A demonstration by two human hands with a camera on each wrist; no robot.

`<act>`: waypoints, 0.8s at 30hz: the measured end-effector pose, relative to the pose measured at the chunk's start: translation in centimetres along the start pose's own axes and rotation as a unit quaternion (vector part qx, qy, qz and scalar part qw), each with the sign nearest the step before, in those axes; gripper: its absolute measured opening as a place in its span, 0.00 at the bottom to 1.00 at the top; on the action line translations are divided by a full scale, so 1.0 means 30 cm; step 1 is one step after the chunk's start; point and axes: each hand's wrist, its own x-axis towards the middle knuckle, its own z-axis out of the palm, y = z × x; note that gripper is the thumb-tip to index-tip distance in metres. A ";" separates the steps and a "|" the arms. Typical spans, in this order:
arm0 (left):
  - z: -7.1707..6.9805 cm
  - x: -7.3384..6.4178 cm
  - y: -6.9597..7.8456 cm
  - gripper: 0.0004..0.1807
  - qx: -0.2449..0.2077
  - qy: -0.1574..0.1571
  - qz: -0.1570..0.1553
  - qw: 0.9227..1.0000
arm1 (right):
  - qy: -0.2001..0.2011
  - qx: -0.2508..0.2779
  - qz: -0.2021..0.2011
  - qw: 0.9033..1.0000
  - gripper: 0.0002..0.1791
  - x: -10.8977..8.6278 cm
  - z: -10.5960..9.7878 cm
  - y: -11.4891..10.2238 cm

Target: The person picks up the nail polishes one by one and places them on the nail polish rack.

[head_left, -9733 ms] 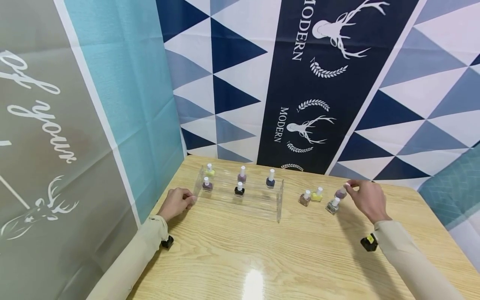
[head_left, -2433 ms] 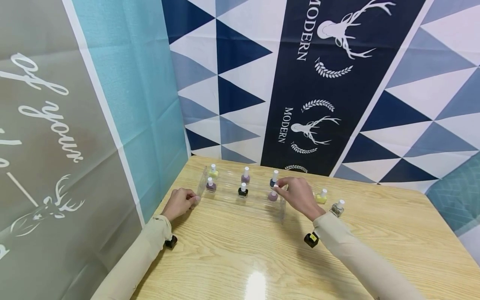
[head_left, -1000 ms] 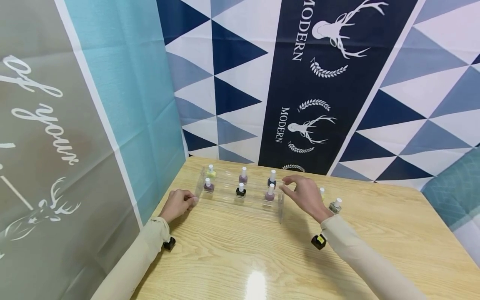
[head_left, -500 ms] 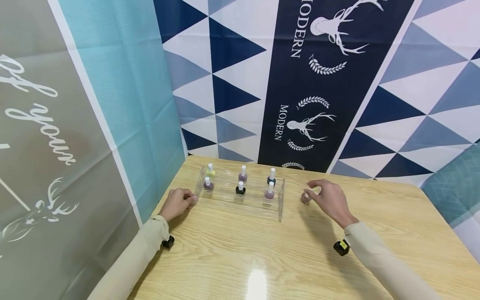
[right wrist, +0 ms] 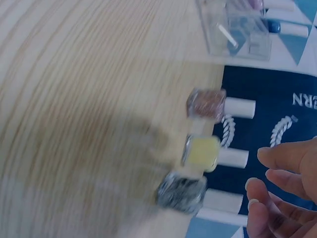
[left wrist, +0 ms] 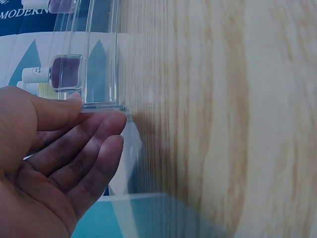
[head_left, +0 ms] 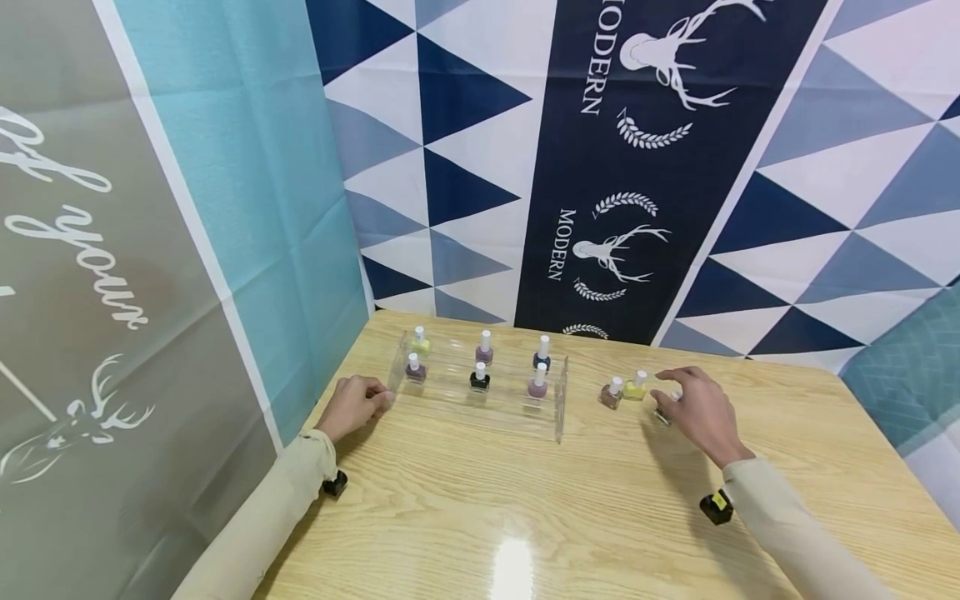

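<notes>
A clear tiered rack (head_left: 562,404) holds several white-capped nail polish bottles: yellow (head_left: 421,342) and purple (head_left: 415,372) at the left, mauve (head_left: 484,353) and black (head_left: 480,381) in the middle, navy (head_left: 542,357) and mauve-pink (head_left: 537,386) at the right. My left hand (head_left: 354,407) pinches the rack's left end between thumb and fingers. Holding nothing, my right hand (head_left: 701,408) hovers with thumb and fingers apart by a silver-glitter bottle (right wrist: 182,192), which it partly hides in the head view. Left of that stand a yellow bottle (right wrist: 203,152) and a brownish glitter bottle (right wrist: 208,104).
The wooden table (head_left: 465,492) stretches in front of the rack and the loose bottles. Patterned cloth (head_left: 480,167) hangs right behind the table, and a grey and turquoise cloth (head_left: 292,250) borders its left side.
The mauve-pink bottle came from beside the silver one into the rack's front right place. My right hand let go of it and moved right, back to the loose bottles. My left hand stayed.
</notes>
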 end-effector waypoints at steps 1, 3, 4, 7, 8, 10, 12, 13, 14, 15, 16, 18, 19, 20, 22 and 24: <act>0.000 0.001 -0.001 0.12 0.000 0.001 0.002 1.000 | -0.003 -0.002 0.003 1.000 0.19 -0.003 -0.001 0.011; 0.001 0.002 -0.002 0.12 -0.001 0.003 0.002 1.000 | -0.011 -0.004 0.009 1.000 0.19 -0.008 -0.003 0.029; 0.001 0.002 -0.002 0.12 -0.001 0.003 0.002 1.000 | -0.015 -0.003 0.013 1.000 0.20 -0.011 -0.004 0.037; 0.001 0.000 0.000 0.12 -0.001 0.003 0.001 1.000 | -0.023 -0.002 0.021 1.000 0.20 -0.017 -0.002 0.057; 0.001 0.000 0.001 0.12 -0.001 0.003 -0.001 1.000 | -0.024 -0.003 0.024 0.999 0.20 -0.018 -0.001 0.064; 0.000 -0.002 0.004 0.12 -0.001 0.003 -0.003 1.000 | -0.024 -0.006 0.028 0.999 0.20 -0.019 0.000 0.075; 0.000 -0.003 0.006 0.12 0.000 0.004 -0.003 1.000 | -0.022 -0.009 0.028 0.999 0.19 -0.023 -0.001 0.084; 0.000 -0.002 0.007 0.12 0.001 0.005 -0.002 1.000 | -0.019 -0.011 0.026 0.999 0.19 -0.025 -0.002 0.088; 0.000 0.000 0.007 0.12 0.002 0.006 0.000 1.000 | -0.019 -0.012 0.024 0.999 0.19 -0.028 -0.003 0.091; 0.000 0.001 0.007 0.12 0.003 0.007 0.002 1.000 | -0.015 -0.012 0.022 1.000 0.19 -0.031 -0.004 0.094; 0.000 0.002 0.007 0.12 0.005 0.008 0.004 1.000 | -0.012 -0.013 0.018 1.000 0.18 -0.033 -0.005 0.097; 0.001 0.004 0.005 0.12 0.008 0.011 0.008 1.000 | -0.004 -0.012 0.014 1.000 0.18 -0.034 -0.005 0.102; 0.002 0.004 0.004 0.12 0.009 0.013 0.008 1.000 | -0.001 -0.010 0.012 1.000 0.17 -0.034 -0.004 0.105; 0.003 0.004 0.002 0.12 0.009 0.013 0.009 1.000 | 0.002 -0.009 0.012 1.000 0.17 -0.033 -0.003 0.107; 0.004 0.002 -0.001 0.13 0.011 0.013 0.008 1.000 | 0.007 -0.008 0.012 1.000 0.16 -0.031 0.000 0.112; 0.006 0.002 -0.004 0.13 0.011 0.011 0.003 1.000 | 0.006 -0.007 0.014 1.000 0.15 -0.030 0.002 0.116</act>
